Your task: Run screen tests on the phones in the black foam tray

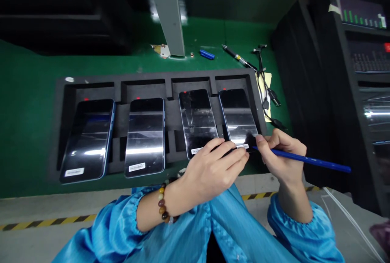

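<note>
My right hand (282, 153) pinches a slim blue pen (310, 160), its tip at the lower right corner of the rightmost smartphone (239, 111). My left hand (216, 167) lies with fingers stretched out across the lower ends of that phone and the dark phone (197, 113) beside it. White label stickers show near the fingertips; the sticker by the pen (243, 147) is partly covered. Two more phones, one in the middle (145, 127) and one at the far left (91, 129), lie face up with white stickers. All rest in a black foam tray (143, 77).
Behind the tray lie a blue pen cap (207, 54) and a black pen (236, 56). Black cables (265, 88) lie over yellow paper at right. A grey post (170, 15) stands at the back. Black foam trays (323, 72) with phones are stacked at right; dark shelving (61, 15) is at left.
</note>
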